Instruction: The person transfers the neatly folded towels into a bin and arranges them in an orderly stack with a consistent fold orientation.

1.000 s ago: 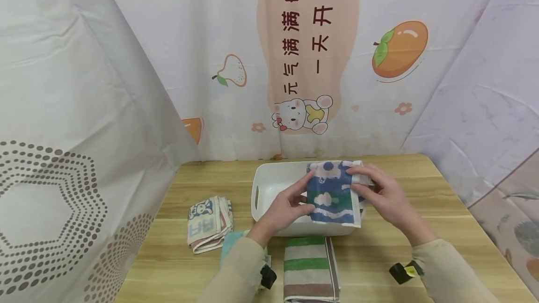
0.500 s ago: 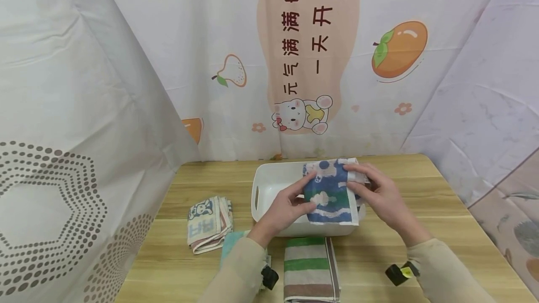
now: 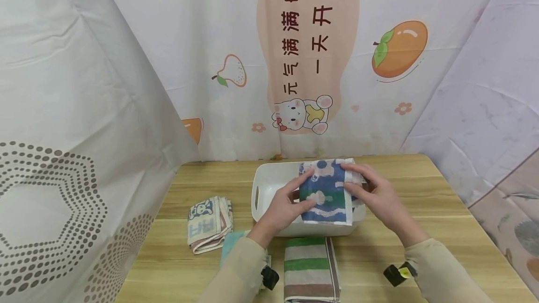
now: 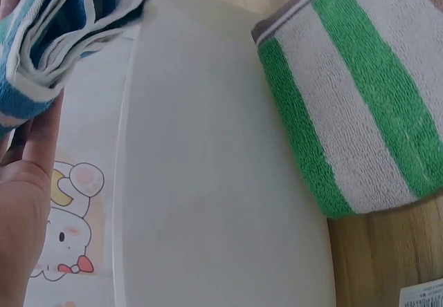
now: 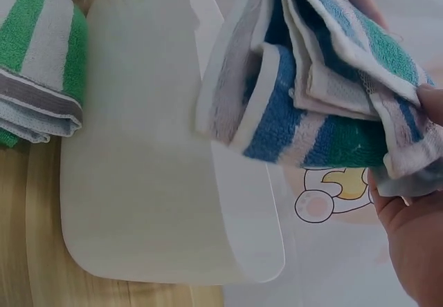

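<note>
Left hand (image 3: 286, 205) and right hand (image 3: 379, 195) share a firm grip on a folded blue-and-green towel (image 3: 326, 193) above a white basket (image 3: 266, 179); slightly farther left than a second ago, it seems better centred there.

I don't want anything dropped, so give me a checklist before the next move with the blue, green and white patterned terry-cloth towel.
1. Left hand grips the blue, green and white patterned terry-cloth towel: ok.
2. Right hand grips the towel's opposite side: ok.
3. White rectangular plastic bin stands upright, open side up: ok.
4. Towel layers lined up flush: not ok; edges splay apart in the right wrist view.
5. Bin interior free of other things: cannot tell; the towel and hands hide part of it.
</note>
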`<state>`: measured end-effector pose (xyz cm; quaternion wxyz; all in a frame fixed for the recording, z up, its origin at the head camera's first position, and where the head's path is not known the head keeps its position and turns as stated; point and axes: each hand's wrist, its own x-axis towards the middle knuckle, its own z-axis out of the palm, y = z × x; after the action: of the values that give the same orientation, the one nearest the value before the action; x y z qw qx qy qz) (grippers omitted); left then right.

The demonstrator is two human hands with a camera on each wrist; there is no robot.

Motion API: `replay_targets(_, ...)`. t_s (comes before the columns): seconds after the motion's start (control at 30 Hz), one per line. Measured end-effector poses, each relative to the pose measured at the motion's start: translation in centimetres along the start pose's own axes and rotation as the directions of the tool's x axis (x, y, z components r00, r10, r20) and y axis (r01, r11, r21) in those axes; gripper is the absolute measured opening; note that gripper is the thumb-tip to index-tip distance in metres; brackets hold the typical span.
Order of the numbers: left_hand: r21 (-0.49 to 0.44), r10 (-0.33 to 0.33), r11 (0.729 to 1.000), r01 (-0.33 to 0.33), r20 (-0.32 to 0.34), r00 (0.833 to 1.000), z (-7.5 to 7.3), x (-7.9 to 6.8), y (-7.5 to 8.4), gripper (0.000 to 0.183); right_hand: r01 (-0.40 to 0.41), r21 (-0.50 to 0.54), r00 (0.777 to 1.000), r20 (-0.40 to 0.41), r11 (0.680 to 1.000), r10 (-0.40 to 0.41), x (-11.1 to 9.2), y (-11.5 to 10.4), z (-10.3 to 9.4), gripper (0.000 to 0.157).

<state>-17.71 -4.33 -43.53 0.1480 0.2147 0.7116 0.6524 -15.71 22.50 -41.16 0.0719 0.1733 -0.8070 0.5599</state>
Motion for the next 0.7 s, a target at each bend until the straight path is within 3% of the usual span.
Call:
replay_targets(0.17, 0.014, 0.028, 1.0, -0.027, -0.029, 0.999, 0.1, 0.0, 0.3, 0.066, -0.005, -0.036, 1.0, 0.0, 0.999, 0.005, -0.1, 0.4, 0.1, 0.049)
replay_targets(0.37, -0.002, 0.011, 1.0, -0.012, -0.053, 0.999, 0.1, -0.1, 0.5, 0.066, -0.05, -0.06, 0.999, 0.001, 0.997, 0.051, -0.4, 0.8, 0.2, 0.057)
replay_targets(0.7, -0.053, 0.021, 0.998, -0.026, -0.085, 0.996, -0.1, -0.2, 0.8, 0.065, -0.108, 0.057, 0.991, 0.09, 0.993, 0.103, -1.0, 1.4, 0.1, 0.068)
